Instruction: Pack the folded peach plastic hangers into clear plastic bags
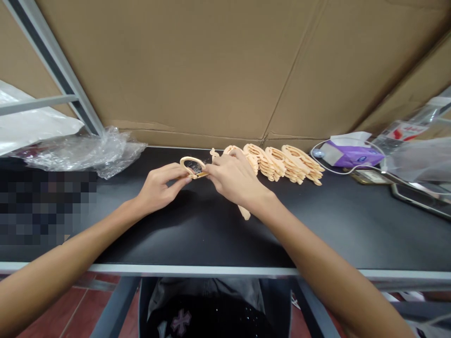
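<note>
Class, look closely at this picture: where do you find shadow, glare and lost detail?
Head view: a soft shadow darkens the long black tabletop below the bare left hand; head view: bright glints speckle the crumpled clear plastic wrap; head view: a blocky dark pixelated patch at far left hides whatever lies there.

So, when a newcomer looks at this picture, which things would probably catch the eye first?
Probably the overlapping stacks of pale wood-coloured pieces, standing out near the back of the black tabletop. Just left of them, the left grip pinches a pale ring-shaped piece, with the right grip close beside it. The purple tissue pack adds bright colour at the right.
</note>
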`<action>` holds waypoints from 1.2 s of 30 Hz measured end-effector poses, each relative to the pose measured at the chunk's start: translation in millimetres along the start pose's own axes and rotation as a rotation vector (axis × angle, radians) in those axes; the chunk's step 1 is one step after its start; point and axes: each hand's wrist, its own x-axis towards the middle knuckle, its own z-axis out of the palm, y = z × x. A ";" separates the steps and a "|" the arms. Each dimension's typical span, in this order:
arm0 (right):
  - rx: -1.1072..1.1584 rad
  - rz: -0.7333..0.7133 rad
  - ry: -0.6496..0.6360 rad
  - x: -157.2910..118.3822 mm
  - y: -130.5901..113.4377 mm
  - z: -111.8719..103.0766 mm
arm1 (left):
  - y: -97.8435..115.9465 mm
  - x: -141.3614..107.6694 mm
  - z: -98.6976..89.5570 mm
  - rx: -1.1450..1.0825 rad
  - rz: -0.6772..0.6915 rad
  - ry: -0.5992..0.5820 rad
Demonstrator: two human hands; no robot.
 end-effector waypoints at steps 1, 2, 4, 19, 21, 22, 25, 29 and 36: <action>-0.008 -0.008 0.012 0.0 0.3 0.8 | 0.2 0.1 -0.2 -0.003 0.018 0.001; -0.015 -0.018 0.023 0.0 0.6 1.3 | 0.2 0.1 -0.2 -0.011 0.029 0.000; -0.027 -0.043 0.040 0.1 1.2 1.9 | 0.1 -0.4 -0.1 -0.024 0.034 -0.016; -0.062 -0.174 0.020 0.9 -4.0 4.0 | -9.9 -7.2 4.3 0.014 0.241 -0.086; -0.059 -0.177 0.003 1.7 -4.0 3.5 | -10.5 -7.7 5.4 0.042 0.263 -0.063; -0.055 -0.176 -0.003 2.0 -3.7 3.4 | -10.4 -7.9 5.7 0.061 0.270 -0.051; -0.041 -0.185 -0.011 2.1 -2.3 4.6 | -8.9 -8.4 6.4 0.095 0.287 -0.051; -0.022 -0.197 0.000 1.0 -0.9 9.2 | -5.9 -9.0 7.1 0.131 0.319 -0.036; -0.015 -0.152 -0.064 1.5 -4.9 7.7 | -5.3 -10.1 7.9 0.199 0.302 -0.025</action>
